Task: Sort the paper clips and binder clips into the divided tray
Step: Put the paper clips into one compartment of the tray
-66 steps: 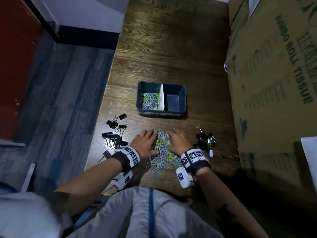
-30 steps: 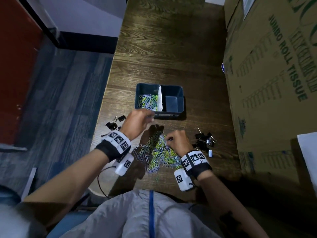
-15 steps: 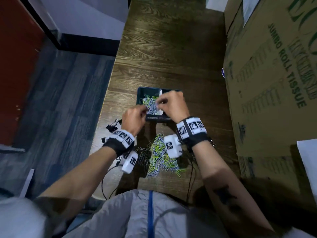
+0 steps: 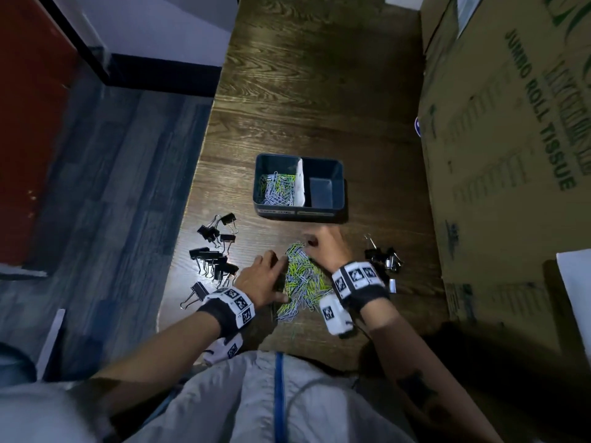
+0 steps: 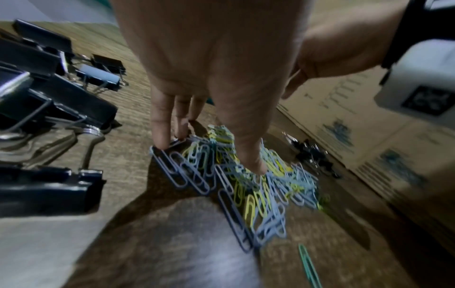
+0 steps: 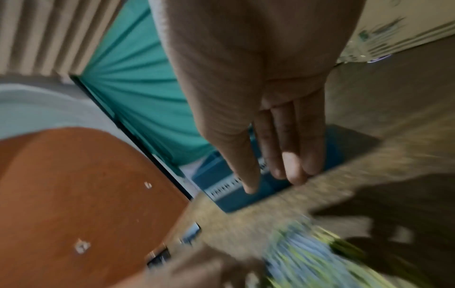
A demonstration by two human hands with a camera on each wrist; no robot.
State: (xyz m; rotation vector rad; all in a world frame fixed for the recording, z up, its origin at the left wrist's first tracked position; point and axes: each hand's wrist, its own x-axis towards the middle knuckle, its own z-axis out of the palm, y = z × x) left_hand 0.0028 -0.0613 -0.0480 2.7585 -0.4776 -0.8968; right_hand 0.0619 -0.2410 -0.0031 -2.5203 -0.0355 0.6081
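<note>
Dim wooden table [image 4: 319, 91]: both hands, left hand [image 4: 265, 279] and right hand [image 4: 326, 247], fingers straight, flank the paper clips [image 4: 303, 279] near its front edge; scooping them toward the tray [image 4: 299, 212] seems next.

"JUMBO ROLL TISSUE" is printed in green on the carton [image 4: 511, 155]. The larger green lettering beside it cannot be read. The tray [image 4: 299, 212] labels are too small to be read.

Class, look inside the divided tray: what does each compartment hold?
The divided tray holds coloured paper clips in its left compartment, beside a white divider. The right compartment shows only bare floor. Whatever lies beneath the clips is covered.
</note>
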